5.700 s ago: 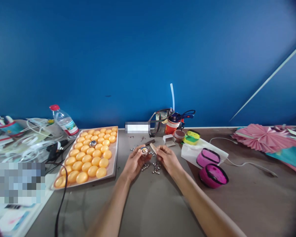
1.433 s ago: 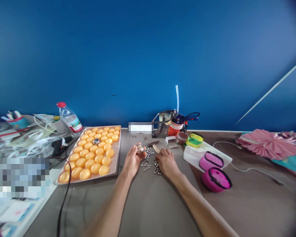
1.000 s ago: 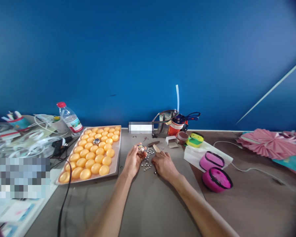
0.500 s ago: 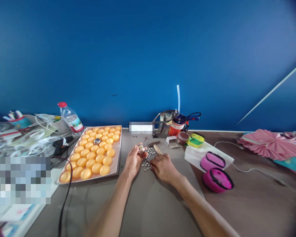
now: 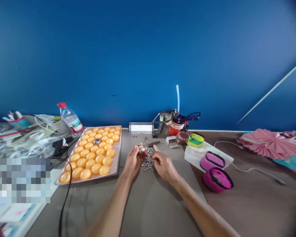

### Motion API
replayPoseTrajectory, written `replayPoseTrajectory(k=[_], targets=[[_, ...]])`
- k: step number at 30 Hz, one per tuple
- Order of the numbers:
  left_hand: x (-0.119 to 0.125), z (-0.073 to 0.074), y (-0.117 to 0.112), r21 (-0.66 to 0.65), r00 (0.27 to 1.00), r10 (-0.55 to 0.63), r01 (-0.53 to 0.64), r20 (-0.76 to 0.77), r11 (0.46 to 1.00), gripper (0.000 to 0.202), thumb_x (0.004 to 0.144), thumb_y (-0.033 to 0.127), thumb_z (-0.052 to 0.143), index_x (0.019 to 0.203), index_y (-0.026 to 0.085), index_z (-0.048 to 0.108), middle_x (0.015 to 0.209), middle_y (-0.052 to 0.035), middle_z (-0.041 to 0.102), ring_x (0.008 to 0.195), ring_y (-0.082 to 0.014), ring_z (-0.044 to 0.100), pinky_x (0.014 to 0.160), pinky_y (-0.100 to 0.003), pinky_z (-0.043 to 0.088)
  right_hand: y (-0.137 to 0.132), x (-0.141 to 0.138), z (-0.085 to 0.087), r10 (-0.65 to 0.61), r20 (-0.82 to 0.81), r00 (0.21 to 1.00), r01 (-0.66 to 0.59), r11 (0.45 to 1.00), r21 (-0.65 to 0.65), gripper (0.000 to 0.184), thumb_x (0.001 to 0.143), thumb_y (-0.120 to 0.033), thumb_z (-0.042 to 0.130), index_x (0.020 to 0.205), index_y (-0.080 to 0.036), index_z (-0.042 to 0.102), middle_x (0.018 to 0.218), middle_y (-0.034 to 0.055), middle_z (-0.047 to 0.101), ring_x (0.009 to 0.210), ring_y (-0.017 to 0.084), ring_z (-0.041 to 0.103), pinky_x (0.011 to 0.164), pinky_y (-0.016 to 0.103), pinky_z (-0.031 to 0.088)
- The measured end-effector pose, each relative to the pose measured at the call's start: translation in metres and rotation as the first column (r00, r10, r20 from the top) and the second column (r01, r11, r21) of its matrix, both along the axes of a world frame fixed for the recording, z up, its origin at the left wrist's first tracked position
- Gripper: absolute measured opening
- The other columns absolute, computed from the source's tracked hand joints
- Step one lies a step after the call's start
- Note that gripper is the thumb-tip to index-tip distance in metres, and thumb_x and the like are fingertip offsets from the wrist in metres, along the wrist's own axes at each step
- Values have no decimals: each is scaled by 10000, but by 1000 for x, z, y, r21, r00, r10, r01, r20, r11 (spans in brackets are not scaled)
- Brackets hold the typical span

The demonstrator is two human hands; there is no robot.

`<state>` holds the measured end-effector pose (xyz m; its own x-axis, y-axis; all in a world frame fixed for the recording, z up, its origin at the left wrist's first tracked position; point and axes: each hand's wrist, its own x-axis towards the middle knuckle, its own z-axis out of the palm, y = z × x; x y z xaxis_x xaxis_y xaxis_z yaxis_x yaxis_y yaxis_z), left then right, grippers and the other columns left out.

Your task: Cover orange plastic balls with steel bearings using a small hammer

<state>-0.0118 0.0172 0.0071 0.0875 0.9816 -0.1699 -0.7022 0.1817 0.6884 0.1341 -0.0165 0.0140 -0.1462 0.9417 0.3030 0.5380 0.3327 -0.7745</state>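
My left hand (image 5: 133,160) is curled around a small ball covered in shiny silver beads (image 5: 141,148), held just above the table. My right hand (image 5: 162,163) is beside it, fingers pinched together over a scatter of loose silver beads (image 5: 148,158) on the table; what it pinches is too small to make out. A wooden stick (image 5: 156,148) lies just behind the beads. To the left stands a tray (image 5: 114,161) filled with several orange balls, and one beaded silver ball (image 5: 96,142) sits among them.
A water bottle (image 5: 70,119) and tangled white cables lie at the back left, with a black cord (image 5: 64,194) running toward me. Cups with tools (image 5: 174,123), a yellow-green box (image 5: 194,138), two pink containers (image 5: 215,177) and pink paper fans (image 5: 268,143) sit right.
My right hand put down the wooden stick, dropped flat onto the loose beads, and now lifts slightly with fingers pinched near the ball. My left hand stays holding the beaded ball.
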Motion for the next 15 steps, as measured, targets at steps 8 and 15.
replayPoseTrajectory(k=[8, 15], targets=[[1, 2, -2, 41, 999, -42, 43, -16, 998, 328, 745, 347, 647, 992, 137, 604, 809, -70, 679, 646, -151, 613, 666, -298, 469, 3, -2, 5, -123, -611, 782, -111, 938, -330, 153, 737, -320, 584, 719, -190, 505, 436, -80, 444, 387, 71, 376, 422, 204, 256], [4, 1, -6, 77, 995, -95, 96, -20, 992, 322, 761, 348, 633, 1004, 139, 602, 818, -62, 669, 684, -156, 612, 676, -302, 466, 2, -3, 12, -117, -714, 690, -207, 914, -349, 219, 661, -320, 652, 794, -167, 568, 677, -13, 616, 480, 85, 505, 530, 238, 362]])
